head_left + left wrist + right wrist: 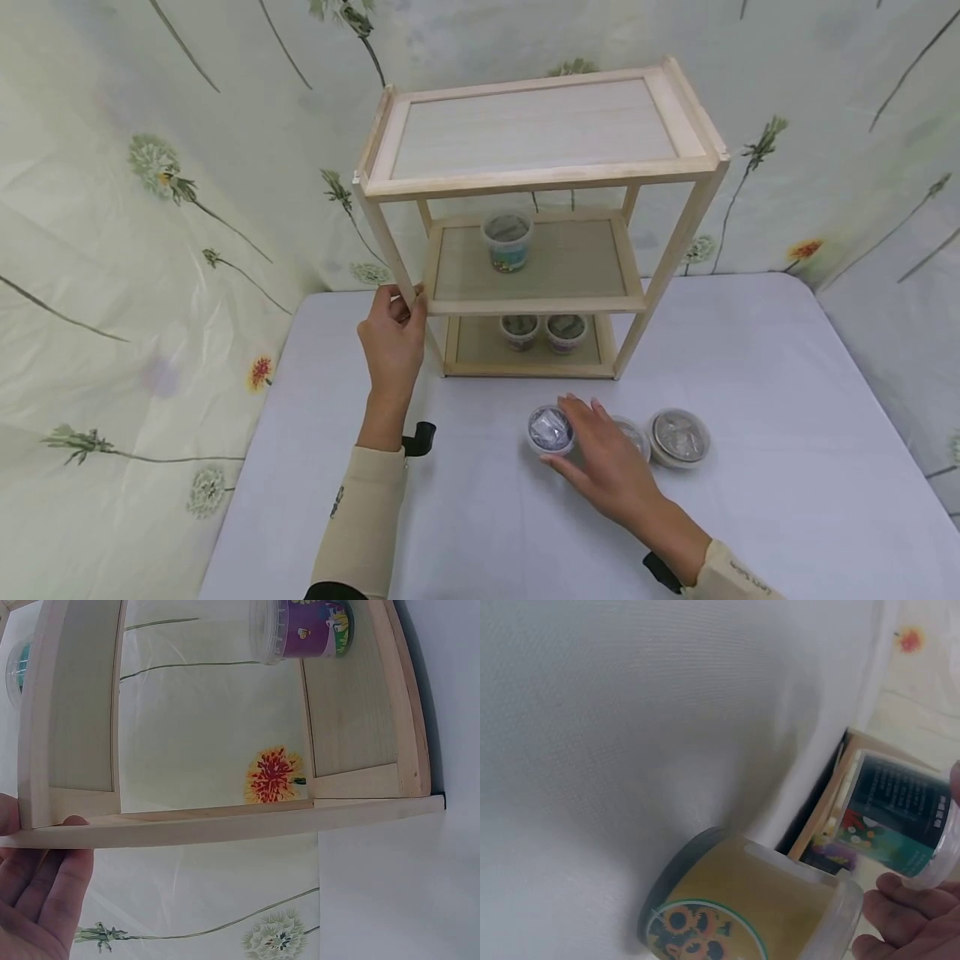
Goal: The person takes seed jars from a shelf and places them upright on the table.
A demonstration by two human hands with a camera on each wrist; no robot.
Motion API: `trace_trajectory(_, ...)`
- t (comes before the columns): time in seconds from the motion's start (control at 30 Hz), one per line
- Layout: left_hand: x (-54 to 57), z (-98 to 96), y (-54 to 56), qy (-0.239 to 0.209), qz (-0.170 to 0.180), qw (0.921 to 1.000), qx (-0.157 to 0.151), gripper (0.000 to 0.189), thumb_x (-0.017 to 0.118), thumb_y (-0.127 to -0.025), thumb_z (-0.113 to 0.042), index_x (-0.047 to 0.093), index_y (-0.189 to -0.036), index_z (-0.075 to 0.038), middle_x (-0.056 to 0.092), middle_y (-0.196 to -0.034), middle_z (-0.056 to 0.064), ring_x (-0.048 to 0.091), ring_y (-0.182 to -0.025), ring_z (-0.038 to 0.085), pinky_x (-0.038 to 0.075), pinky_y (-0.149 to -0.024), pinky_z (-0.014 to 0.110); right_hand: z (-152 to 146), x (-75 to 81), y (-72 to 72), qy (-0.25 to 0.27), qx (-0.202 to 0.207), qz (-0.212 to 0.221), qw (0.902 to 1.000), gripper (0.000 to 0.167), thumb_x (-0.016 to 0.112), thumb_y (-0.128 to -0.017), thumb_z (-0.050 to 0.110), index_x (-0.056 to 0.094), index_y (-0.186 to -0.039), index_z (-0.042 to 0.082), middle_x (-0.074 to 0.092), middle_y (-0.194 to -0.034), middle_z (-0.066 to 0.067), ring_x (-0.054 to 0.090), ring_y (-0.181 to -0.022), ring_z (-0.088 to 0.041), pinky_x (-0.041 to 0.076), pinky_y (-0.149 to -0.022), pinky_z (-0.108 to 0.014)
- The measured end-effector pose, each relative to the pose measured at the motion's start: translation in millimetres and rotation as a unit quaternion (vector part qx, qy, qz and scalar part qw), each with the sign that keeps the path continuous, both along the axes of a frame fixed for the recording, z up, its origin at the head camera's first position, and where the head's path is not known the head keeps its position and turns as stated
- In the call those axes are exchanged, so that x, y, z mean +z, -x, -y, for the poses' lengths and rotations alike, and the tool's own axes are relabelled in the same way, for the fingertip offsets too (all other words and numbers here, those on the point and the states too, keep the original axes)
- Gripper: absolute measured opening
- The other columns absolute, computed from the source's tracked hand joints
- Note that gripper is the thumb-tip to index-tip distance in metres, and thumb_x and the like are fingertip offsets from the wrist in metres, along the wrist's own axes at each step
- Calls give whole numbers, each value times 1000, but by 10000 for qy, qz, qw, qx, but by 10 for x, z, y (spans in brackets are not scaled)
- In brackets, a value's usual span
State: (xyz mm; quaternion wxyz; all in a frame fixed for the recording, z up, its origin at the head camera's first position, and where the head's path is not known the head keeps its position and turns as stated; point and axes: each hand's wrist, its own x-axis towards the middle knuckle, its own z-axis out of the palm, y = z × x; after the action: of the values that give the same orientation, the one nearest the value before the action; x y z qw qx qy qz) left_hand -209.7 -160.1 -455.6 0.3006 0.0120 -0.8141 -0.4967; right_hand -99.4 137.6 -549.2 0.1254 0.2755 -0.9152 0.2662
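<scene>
A light wooden three-tier shelf (536, 179) stands toward the back of the table. My left hand (393, 337) grips its left front post beside the middle tier, thumb and fingers on either side of the wood. Lower right, my right hand (611, 458) holds a small clear-lidded tub (550, 429) between thumb and fingers. The right wrist view shows this tub's dark and teal label (892, 814), its base seemingly off the table. Beside it stands a yellowish tub (761, 900) with a sunflower label. In the head view my right hand partly covers another lidded tub (633, 435).
A wider tub (680, 437) stands on the white-covered table (780, 367), right of my hand. One blue-labelled tub (507, 242) is on the middle tier. Two tubs, left (519, 331) and right (566, 332), sit on the bottom tier. Flower-printed sheeting (150, 292) hangs behind.
</scene>
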Motion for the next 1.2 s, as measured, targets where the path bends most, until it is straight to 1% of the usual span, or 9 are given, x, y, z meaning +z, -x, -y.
trace_trajectory(0.17,-6,10,4,-4,-6,10000,-21,17,70,-100,-11,67,-113,0,78,-109,10,78,-93,22,63,-77,43,-7,-47,7,-50,30,-65,10000,81,87,-84,38,54,-142,-8,61,-140,-27,57,-131,-45,36,-116,-57)
trace_trajectory(0.3,-6,11,11,43,-23,10000,-16,17,69,-101,-12,67,-114,0,78,-109,10,78,-92,21,63,-77,42,-10,-90,5,-83,35,-47,9999,81,87,-84,38,54,-142,-7,61,-140,-26,57,-131,-45,36,-116,-57)
trace_trajectory(0.43,-3,10,15,33,-12,10000,-20,17,69,-101,-12,67,-114,-1,78,-110,11,78,-93,22,63,-78,41,-12,-123,5,-107,19,6,9999,81,87,-84,38,53,-143,-7,61,-140,-27,57,-131,-45,36,-117,-57)
trace_trajectory(0.63,0,3,1,-10,3,10000,-42,17,70,-101,-10,67,-114,1,78,-110,11,78,-93,23,63,-78,43,-18,-151,-3,-267,-19,149,9995,82,87,-85,38,52,-143,-9,61,-140,-28,57,-132,-45,34,-118,-57)
trace_trajectory(0.9,-5,3,6,-89,-21,9999,-66,18,70,-100,-10,67,-114,1,78,-111,11,77,-95,23,62,-80,41,-23,-165,14,-278,16,3,9996,82,88,-84,37,53,-141,-10,61,-139,-30,57,-131,-45,35,-116,-60)
trace_trajectory(1.2,-20,5,11,-60,19,10000,-28,17,70,-100,-11,67,-114,0,78,-111,10,78,-94,21,63,-79,41,-43,-234,12,-276,36,-21,9996,80,90,-82,37,56,-139,-7,59,-140,-32,54,-134,-46,33,-118,-58)
